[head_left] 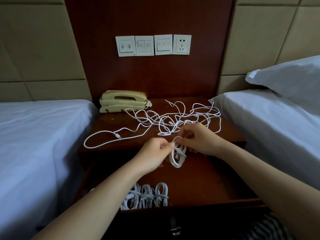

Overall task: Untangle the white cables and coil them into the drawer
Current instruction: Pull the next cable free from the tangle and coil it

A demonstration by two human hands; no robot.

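A tangle of white cables (180, 118) lies spread over the dark wooden nightstand top (110, 125). One loose cable (103, 137) loops out to the left. Above the open drawer (199, 181), my right hand (199, 139) grips the top of a partly wound white coil (177, 156) that hangs down. My left hand (155, 153) pinches a strand of that coil at its upper left. Three finished cable bundles (147, 196) lie side by side at the drawer's front left, partly hidden by my left forearm.
A beige telephone (123, 101) sits at the nightstand's back left. Wall switches and a socket (153, 45) are on the panel behind. Beds with white sheets flank the nightstand on both sides, with a pillow (290, 78) on the right one.
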